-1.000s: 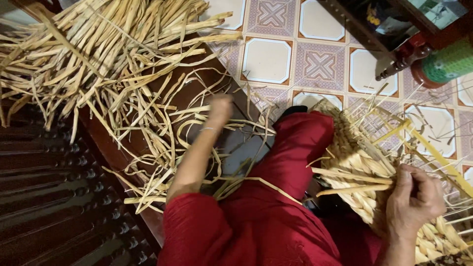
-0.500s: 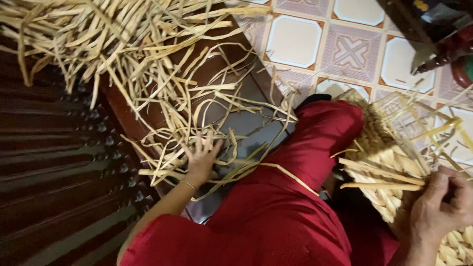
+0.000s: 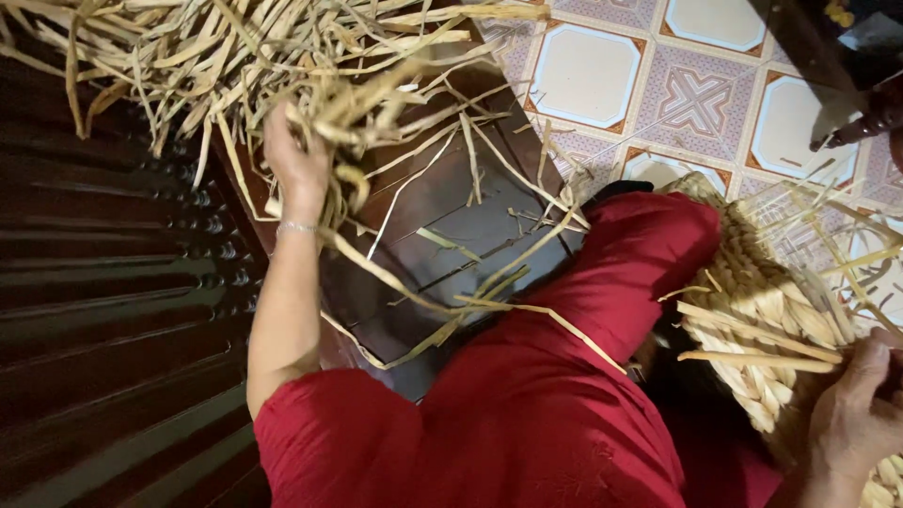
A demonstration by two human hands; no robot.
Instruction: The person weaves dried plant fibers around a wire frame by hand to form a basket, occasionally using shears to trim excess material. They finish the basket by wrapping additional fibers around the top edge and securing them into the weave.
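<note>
Straw pile far left; woven basket right, on tiled floor.

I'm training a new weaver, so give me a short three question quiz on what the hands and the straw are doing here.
1. True or false: the left hand grips dried straw strips.
2. What does the right hand rest on?
A. woven basket
B. tiled floor
C. dark wooden panel
3. What colour is the person's clothing?

Key: 1 true; 2 A; 3 red.

left hand: gripping dried straw strips from pile
right hand: resting on woven basket
floor: patterned tile
</note>
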